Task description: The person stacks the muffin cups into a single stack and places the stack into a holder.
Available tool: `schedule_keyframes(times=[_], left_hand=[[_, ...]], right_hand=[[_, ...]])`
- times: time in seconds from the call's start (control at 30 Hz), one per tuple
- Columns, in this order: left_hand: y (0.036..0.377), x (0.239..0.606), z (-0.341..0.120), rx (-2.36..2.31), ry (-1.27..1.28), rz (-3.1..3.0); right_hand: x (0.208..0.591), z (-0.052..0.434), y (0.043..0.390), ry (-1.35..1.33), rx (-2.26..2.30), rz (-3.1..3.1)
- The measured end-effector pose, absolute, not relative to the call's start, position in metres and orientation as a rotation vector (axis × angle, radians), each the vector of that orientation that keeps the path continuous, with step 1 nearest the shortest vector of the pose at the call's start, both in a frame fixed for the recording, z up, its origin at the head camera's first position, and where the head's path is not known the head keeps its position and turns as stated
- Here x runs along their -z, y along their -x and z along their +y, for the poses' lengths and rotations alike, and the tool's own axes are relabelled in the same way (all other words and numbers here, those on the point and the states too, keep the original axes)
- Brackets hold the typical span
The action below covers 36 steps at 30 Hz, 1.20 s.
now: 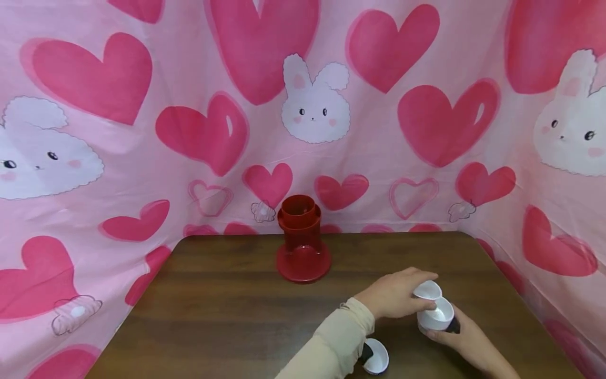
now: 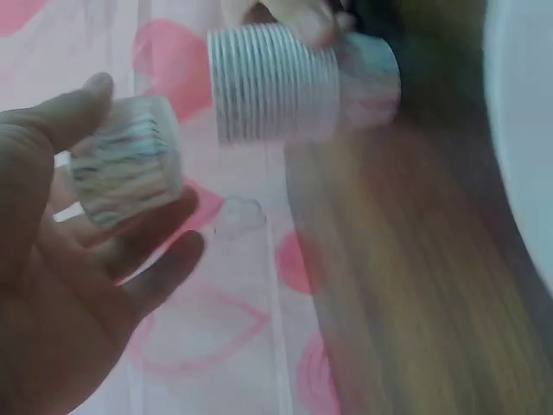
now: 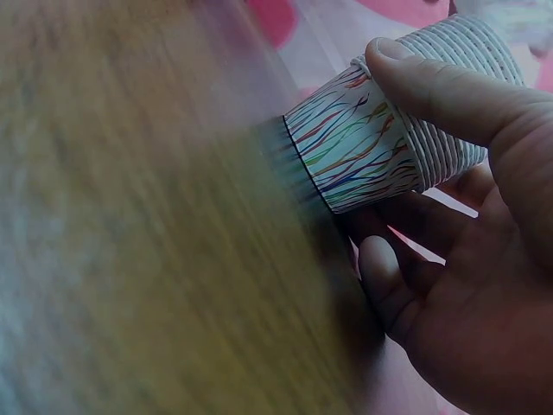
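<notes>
With thumb and fingers, my left hand [image 1: 401, 293] pinches a small paper cup [image 2: 125, 169] that has coloured wavy streaks. My right hand [image 1: 463, 341] grips a nested stack of paper cups [image 1: 434, 322], mouths up. Many rims show along the stack's side in the right wrist view, with a streaked wall [image 3: 354, 143] below them. The stack's bottom is close over the wooden table. In the head view the single cup overlaps the far edge of the stack's mouth; in the left wrist view a gap shows between them.
Another white cup [image 1: 377, 358] stands on the table [image 1: 227, 316], just right of my left sleeve. At the back of the table is a red stand [image 1: 303, 263] with a round base and an open tube on top. Pink heart-patterned cloth [image 1: 374, 131] hangs around the table.
</notes>
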<state>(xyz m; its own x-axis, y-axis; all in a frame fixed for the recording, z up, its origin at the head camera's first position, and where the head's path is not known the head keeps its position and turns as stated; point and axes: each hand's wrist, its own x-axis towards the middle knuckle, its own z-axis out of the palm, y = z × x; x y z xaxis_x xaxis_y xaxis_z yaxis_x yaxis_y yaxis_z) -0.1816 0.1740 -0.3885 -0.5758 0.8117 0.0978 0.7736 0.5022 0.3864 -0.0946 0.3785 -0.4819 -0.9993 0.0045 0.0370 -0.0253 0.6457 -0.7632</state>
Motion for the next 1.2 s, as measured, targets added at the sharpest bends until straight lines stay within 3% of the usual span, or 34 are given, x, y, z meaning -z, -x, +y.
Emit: schedule_keyframes(times=[0.3, 0.67, 0.8, 1.2], left_hand=[[0.164, 0.402, 0.205, -0.393, -1.436, 2.619], [0.166, 0.410, 0.214, -0.277, -1.498, 2.656], [0.164, 0.413, 0.208, -0.142, -1.404, 2.624], [0.127, 0.384, 0.193, 0.284, -1.243, 2.513]], right_hand=[[0.486, 0.383, 0.086, -0.092, -1.352, -2.820], [0.483, 0.383, 0.091, -0.125, -1.378, -2.806], [0.484, 0.386, 0.091, -0.144, -1.334, -2.825], [0.485, 0.386, 0.093, -0.148, -1.259, -2.834]])
